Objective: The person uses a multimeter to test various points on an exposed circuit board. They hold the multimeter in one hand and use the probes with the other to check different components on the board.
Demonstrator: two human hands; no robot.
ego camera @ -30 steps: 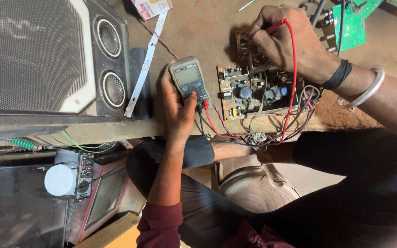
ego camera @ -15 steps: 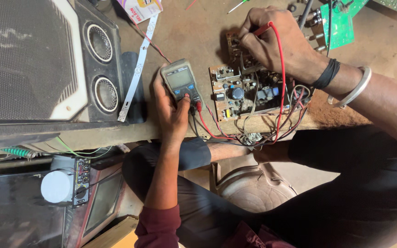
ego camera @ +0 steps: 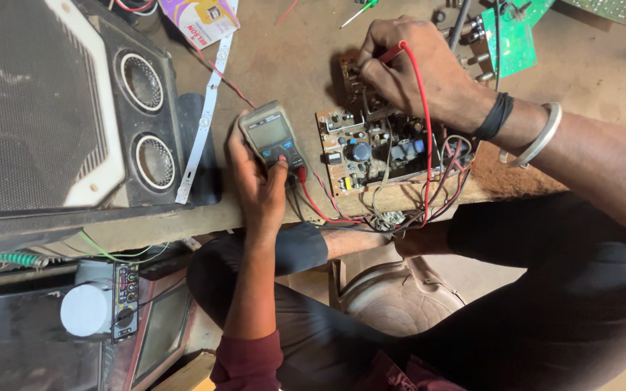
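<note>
Gripping a grey multimeter [ego camera: 272,137] at the bench edge, the left hand [ego camera: 255,181] thumbs its dial; beyond, the right hand [ego camera: 418,72] pinches a red probe [ego camera: 393,52] onto the circuit board [ego camera: 371,148]. Measurement underway, judging by contact.

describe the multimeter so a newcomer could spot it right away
Start at the big black speaker cabinet on the left of the workbench. Just right of it, the left hand grips a small grey multimeter. Unlike the bare circuit board beside it, it has a screen and red lead plugged in.
</note>
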